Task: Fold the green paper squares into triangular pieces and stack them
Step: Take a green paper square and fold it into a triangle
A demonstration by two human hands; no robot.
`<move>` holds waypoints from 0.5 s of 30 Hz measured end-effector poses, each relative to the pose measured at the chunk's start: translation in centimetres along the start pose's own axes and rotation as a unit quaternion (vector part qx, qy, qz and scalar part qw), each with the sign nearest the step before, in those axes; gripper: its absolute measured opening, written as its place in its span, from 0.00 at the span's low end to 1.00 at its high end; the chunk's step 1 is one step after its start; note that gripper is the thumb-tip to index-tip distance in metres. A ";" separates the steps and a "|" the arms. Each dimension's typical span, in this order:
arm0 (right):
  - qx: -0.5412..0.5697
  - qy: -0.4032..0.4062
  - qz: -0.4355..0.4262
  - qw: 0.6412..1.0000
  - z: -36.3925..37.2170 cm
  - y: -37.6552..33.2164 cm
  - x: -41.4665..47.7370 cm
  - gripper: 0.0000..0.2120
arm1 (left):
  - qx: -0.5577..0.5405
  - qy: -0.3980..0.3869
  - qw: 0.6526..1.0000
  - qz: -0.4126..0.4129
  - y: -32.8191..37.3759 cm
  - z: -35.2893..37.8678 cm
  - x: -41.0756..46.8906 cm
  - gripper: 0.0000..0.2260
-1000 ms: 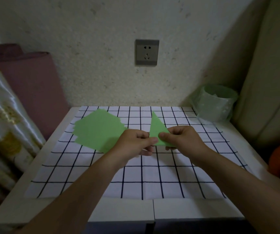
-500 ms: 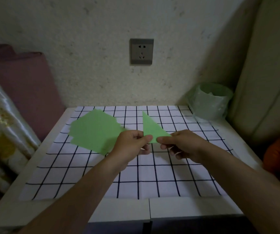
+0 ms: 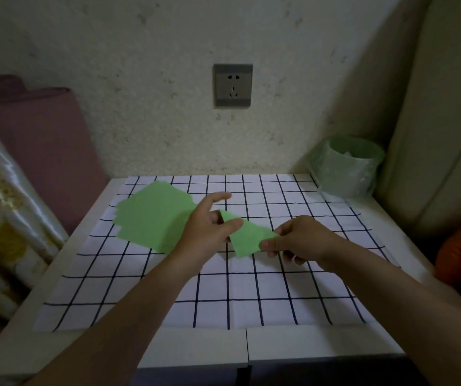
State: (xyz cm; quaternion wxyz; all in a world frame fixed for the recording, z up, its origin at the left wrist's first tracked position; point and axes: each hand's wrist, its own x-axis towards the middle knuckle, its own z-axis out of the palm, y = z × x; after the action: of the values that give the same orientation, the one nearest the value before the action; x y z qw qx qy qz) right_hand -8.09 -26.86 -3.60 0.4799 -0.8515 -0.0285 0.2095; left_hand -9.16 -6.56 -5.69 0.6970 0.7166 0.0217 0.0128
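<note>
Two bare hands hold one folded green paper piece (image 3: 247, 240) just above a checked cloth (image 3: 251, 288) on a white table (image 3: 196, 346). The left hand (image 3: 210, 227) pinches the piece's upper left end under its thumb, forefinger stretched out. The right hand (image 3: 299, 240) pinches its lower right corner. A loose stack of green paper squares (image 3: 154, 215) lies on the cloth just left of the left hand.

The folded green piece (image 3: 247, 239) no longer stands apex-up: I have tipped it down, apex toward my left hand (image 3: 210, 227). My right hand (image 3: 301, 240) has shifted right, pinching its outer corner. My left index finger (image 3: 218, 196) has straightened.
</note>
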 end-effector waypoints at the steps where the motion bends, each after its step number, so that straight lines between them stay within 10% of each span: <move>1: 0.010 0.003 -0.003 1.000 0.0 0.0 0.0 0.07 | 0.019 0.009 0.999 0.026 0.1 -0.3 0.1 0.20; 15: 0.262 0.071 0.010 0.963 0.7 0.4 1.1 0.09 | 0.005 -0.017 1.000 -0.009 -0.1 -1.0 0.3 0.08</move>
State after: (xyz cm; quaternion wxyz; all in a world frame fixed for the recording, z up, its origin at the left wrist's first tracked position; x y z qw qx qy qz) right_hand -7.43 -26.24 -4.57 0.6846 -0.7091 0.0696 0.1537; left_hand -8.94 -5.50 -5.79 0.6934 0.7203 0.0162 -0.0054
